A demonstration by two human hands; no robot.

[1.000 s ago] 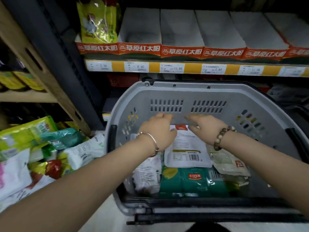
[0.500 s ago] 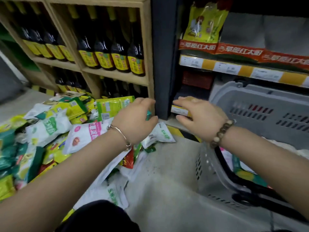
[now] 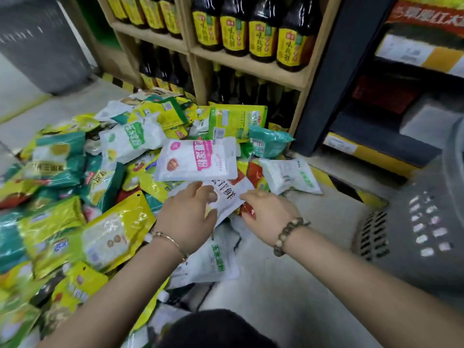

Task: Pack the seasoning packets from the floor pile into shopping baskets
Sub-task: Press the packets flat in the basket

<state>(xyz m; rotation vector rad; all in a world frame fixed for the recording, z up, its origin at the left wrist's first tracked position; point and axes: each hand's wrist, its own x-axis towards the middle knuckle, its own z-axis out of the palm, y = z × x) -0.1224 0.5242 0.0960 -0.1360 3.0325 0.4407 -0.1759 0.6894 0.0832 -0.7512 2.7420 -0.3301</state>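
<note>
The pile of seasoning packets [image 3: 75, 197] spreads over the floor [image 3: 288, 285] across the left half of the view, mostly yellow, green and teal bags lying over one another. A yellow pouch with a clear window [image 3: 110, 237] lies near the front of it, just left of the person's left forearm. Behind the heap stands a wooden shelf [image 3: 251, 69] carrying dark bottles with yellow labels [image 3: 261, 38].

At the pile's right edge a pink-labelled white packet [image 3: 198, 159] lies on top. Touching its near edge is a white packet with black characters [image 3: 228, 199], between the two hands.

The left hand [image 3: 188, 219], a thin bangle [image 3: 170, 241] on its wrist, lies on this packet's left part, thumb flat on its face and fingers fairly straight, reaching toward the pink-labelled one. The right hand [image 3: 271, 214], wearing a bead bracelet [image 3: 288, 234], touches the packet's right edge with its thumb tip. Its other fingers bend down out of sight over a red packet [image 3: 247, 210], so I cannot tell whether it grips.

Further right, a white packet with green print [image 3: 291, 175] lies at the heap's edge. The grey shopping basket [image 3: 414, 234] stands on the floor at far right, apart from the pile and blurred.
</note>
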